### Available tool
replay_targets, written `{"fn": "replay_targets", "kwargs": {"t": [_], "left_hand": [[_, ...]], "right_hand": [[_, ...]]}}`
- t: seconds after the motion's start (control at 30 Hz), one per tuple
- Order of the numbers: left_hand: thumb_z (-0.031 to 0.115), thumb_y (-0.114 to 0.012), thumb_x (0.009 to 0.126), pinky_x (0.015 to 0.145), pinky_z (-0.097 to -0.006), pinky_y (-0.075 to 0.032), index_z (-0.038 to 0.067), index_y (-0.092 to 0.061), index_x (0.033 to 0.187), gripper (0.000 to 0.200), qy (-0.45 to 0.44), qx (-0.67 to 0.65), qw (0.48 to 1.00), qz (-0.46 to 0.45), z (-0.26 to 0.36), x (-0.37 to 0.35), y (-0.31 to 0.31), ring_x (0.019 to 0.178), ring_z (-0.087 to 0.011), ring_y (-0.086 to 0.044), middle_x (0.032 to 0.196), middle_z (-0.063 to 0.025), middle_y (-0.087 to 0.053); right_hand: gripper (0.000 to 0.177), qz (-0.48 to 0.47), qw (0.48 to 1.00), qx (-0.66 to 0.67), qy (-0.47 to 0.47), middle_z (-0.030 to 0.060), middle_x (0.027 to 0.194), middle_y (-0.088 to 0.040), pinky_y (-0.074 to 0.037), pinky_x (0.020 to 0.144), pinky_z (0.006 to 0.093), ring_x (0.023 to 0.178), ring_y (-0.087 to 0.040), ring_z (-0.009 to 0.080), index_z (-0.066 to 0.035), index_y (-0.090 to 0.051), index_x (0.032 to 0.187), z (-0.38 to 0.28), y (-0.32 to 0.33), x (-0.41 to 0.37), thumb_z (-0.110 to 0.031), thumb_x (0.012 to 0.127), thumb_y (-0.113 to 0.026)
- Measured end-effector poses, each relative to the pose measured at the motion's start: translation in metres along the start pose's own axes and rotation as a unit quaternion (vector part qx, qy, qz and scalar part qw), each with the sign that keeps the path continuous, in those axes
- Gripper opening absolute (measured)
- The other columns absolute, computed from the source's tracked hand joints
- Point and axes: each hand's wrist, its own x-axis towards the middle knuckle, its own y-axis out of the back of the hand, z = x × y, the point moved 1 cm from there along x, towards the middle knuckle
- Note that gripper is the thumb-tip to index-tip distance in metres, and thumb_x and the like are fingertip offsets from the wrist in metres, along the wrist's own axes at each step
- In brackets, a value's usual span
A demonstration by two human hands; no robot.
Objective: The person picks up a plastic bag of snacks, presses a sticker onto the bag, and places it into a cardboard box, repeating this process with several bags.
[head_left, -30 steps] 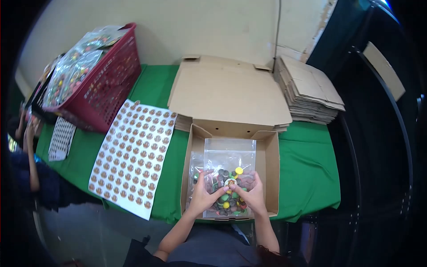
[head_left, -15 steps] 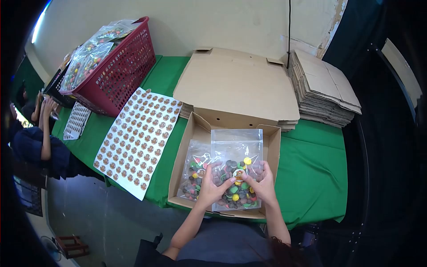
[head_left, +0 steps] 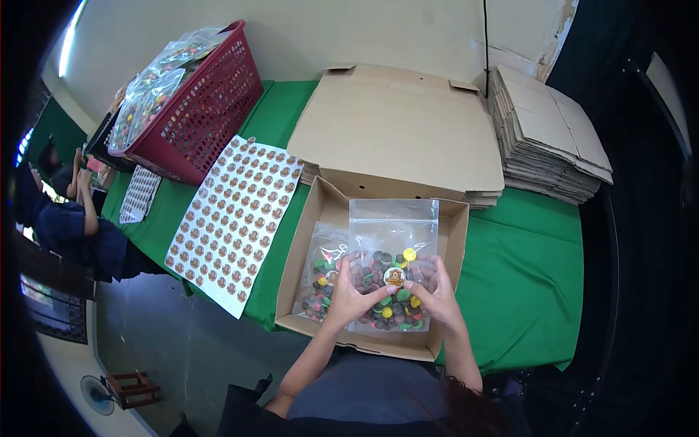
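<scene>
A clear zip bag of colourful round candies (head_left: pixel 393 227) is gripped by its sides between my two hands, above an open cardboard box (head_left: pixel 453 244). My left hand (head_left: pixel 351 297) wraps the left edge, its thumb lying across the front. My right hand (head_left: pixel 440 300) holds the right edge, thumb just below a round brown-and-white sticker (head_left: pixel 395 277) on the bag's front. The fingers behind the bag show only partly through the plastic. A second candy bag (head_left: pixel 312 295), also with a round sticker, lies in the left part of the box, partly covered by my left hand.
Left of the box lies a sheet of round stickers (head_left: pixel 234 218). Behind it stands a red basket (head_left: pixel 211 102) heaped with candy bags. Flat cardboard (head_left: pixel 400 124) and a folded-box stack (head_left: pixel 546 146) lie at the back. Another person (head_left: pixel 73 226) is at the far left.
Both thumbs have moved off the sticker's lower edge, so more of it shows. The bag stays in both hands. The whole view has shifted slightly.
</scene>
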Motion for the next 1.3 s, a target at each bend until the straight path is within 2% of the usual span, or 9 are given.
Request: {"fn": "replay_targets", "kwargs": {"t": [0.23,0.53,0.7,0.83,0.9,1.0,1.1,1.23,1.3], "left_hand": [[0.003,-0.069,0.063,0.077,-0.0279,-0.043,-0.002,-0.028,0.112,0.064,0.018,-0.009,1.0,0.003,-0.014,0.007,0.0,0.093,-0.018,-0.05,0.098,-0.0149,-0.049],[0.002,-0.067,0.065,0.076,-0.0275,-0.043,-0.002,-0.027,0.112,0.061,-0.002,0.011,1.0,0.002,-0.015,0.006,0.001,0.091,-0.0179,-0.051,0.095,-0.0156,-0.051],[0.002,-0.066,0.066,0.077,-0.0278,-0.043,-0.001,-0.027,0.112,0.06,0.003,-0.044,0.999,0.017,-0.014,0.006,0.002,0.091,-0.0177,-0.051,0.096,-0.015,-0.052],[0.003,-0.066,0.066,0.077,-0.0278,-0.042,0.0,-0.025,0.113,0.063,-0.003,-0.03,0.999,-0.01,-0.013,0.003,0.004,0.092,-0.0169,-0.05,0.098,-0.0143,-0.05],[0.004,-0.068,0.064,0.077,-0.0268,-0.042,0.001,-0.023,0.114,0.067,-0.058,-0.053,0.996,-0.035,-0.014,0.001,0.004,0.093,-0.0159,-0.048,0.102,-0.0136,-0.048],[0.005,-0.07,0.062,0.075,-0.0251,-0.042,0.002,-0.023,0.114,0.071,-0.047,-0.031,0.998,-0.042,-0.012,0.0,0.001,0.093,-0.0148,-0.047,0.105,-0.0133,-0.046],[0.005,-0.071,0.06,0.073,-0.0239,-0.042,0.003,-0.023,0.114,0.072,0.005,-0.05,0.998,-0.042,-0.005,0.002,-0.003,0.092,-0.0143,-0.047,0.103,-0.0123,-0.047],[0.005,-0.071,0.06,0.072,-0.0238,-0.043,0.003,-0.026,0.112,0.068,-0.031,-0.047,0.998,-0.036,-0.011,0.004,-0.002,0.088,-0.0138,-0.05,0.098,-0.011,-0.05],[0.006,-0.072,0.061,0.071,-0.0242,-0.043,0.001,-0.031,0.109,0.063,0.009,-0.041,0.999,-0.025,-0.016,0.005,0.002,0.085,-0.0134,-0.051,0.094,-0.0104,-0.052]], "right_hand": [[0.056,0.054,0.995,-0.078,0.042,0.0168,0.094,-0.053,-0.044,0.073,0.0286,0.089,-0.052,0.0185,-0.001,-0.032,0.11,0.015,-0.004,0.004,-0.008,0.068,-0.066],[0.049,0.066,0.996,-0.046,0.025,0.0162,0.093,-0.054,-0.044,0.073,0.0278,0.086,-0.053,0.0173,-0.001,-0.034,0.107,0.013,-0.007,0.007,-0.008,0.069,-0.065],[0.042,0.081,0.996,0.041,-0.012,0.0135,0.088,-0.054,-0.043,0.072,0.0265,0.083,-0.053,0.0158,-0.002,-0.035,0.106,0.015,-0.006,0.011,-0.01,0.074,-0.061],[0.047,0.085,0.995,0.047,0.0,0.0114,0.084,-0.054,-0.043,0.07,0.0269,0.081,-0.053,0.0155,-0.003,-0.037,0.105,0.013,-0.007,0.012,-0.016,0.07,-0.065],[0.054,0.106,0.988,-0.108,0.038,0.0096,0.082,-0.054,-0.043,0.069,0.0282,0.078,-0.053,0.0155,-0.003,-0.038,0.102,0.014,-0.008,0.011,-0.022,0.064,-0.071],[0.058,0.144,0.982,-0.105,0.062,0.0078,0.08,-0.054,-0.043,0.069,0.0291,0.077,-0.053,0.0146,-0.002,-0.04,0.099,0.015,-0.01,0.013,-0.026,0.059,-0.075],[0.053,0.155,0.981,-0.103,0.052,0.0076,0.081,-0.055,-0.043,0.069,0.0281,0.076,-0.053,0.0138,-0.002,-0.042,0.096,0.021,-0.005,0.016,-0.025,0.061,-0.073],[0.047,0.163,0.981,-0.086,0.061,0.0076,0.082,-0.056,-0.043,0.068,0.0272,0.074,-0.054,0.0133,-0.002,-0.043,0.095,0.019,-0.007,0.015,-0.023,0.064,-0.071],[0.042,0.16,0.985,-0.049,0.042,0.0073,0.079,-0.057,-0.043,0.065,0.0255,0.071,-0.054,0.0121,-0.002,-0.043,0.094,0.024,-0.004,0.015,-0.022,0.067,-0.069]]}}
